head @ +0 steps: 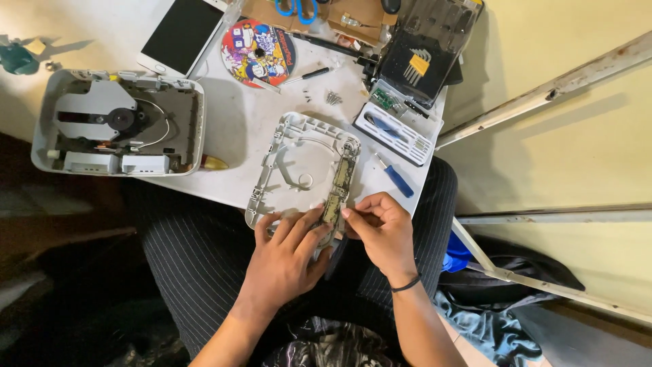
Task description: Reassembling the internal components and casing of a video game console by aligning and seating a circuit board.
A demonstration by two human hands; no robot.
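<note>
A narrow circuit board (pixel 337 192) is being pinched by both hands, left (pixel 288 255) and right (pixel 380 228), against a grey plastic lid shell (pixel 299 163) overhanging the worktop (pixel 244 122) edge; flexing risks cracking it.

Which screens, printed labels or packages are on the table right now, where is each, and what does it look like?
White smartphone with dark blank screen: top edge, left of the disc; rectangular.
Printed game disc: top centre; round, multicoloured cartoon artwork.
Small yellow label: on the black tool case, top right; square.
</note>
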